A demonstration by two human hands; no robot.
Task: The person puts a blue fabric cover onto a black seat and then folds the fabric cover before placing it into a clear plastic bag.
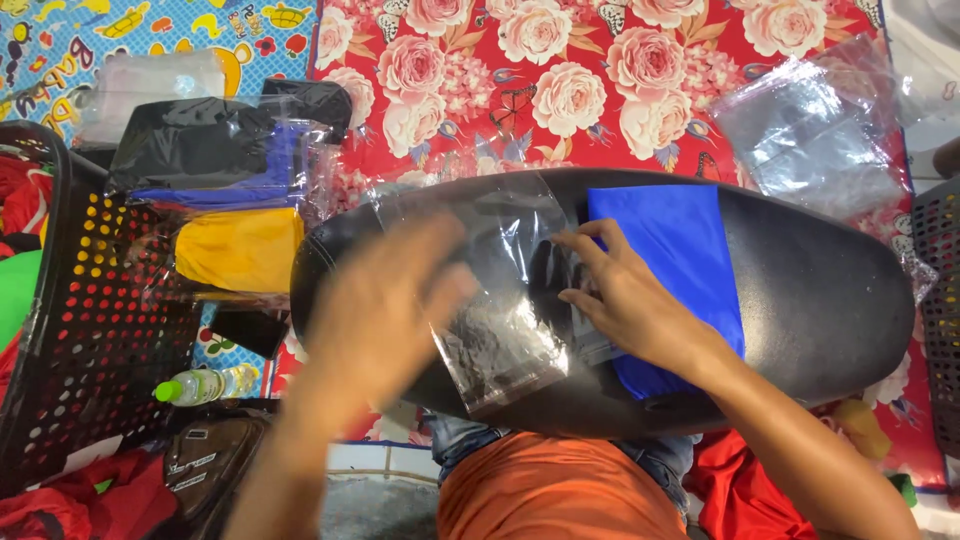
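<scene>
A black oval board [830, 290] lies across my lap. On it sits a folded blue cloth [690, 250], with a clear plastic bag [500, 345] lying flat to its left. My right hand [625, 295] rests on the left edge of the blue cloth, fingers spread and reaching to the bag's edge. My left hand [385, 310] is blurred with motion over the bag's left side. Whether it grips the bag cannot be told.
A black perforated basket [90, 330] stands at the left, beside bagged black, blue and yellow garments [230, 200]. Empty clear bags [815, 135] lie at top right on the red floral mat [560, 80]. A green-capped bottle [205, 383] and a brown bag [205, 465] lie below. Another basket [940, 300] stands at the right edge.
</scene>
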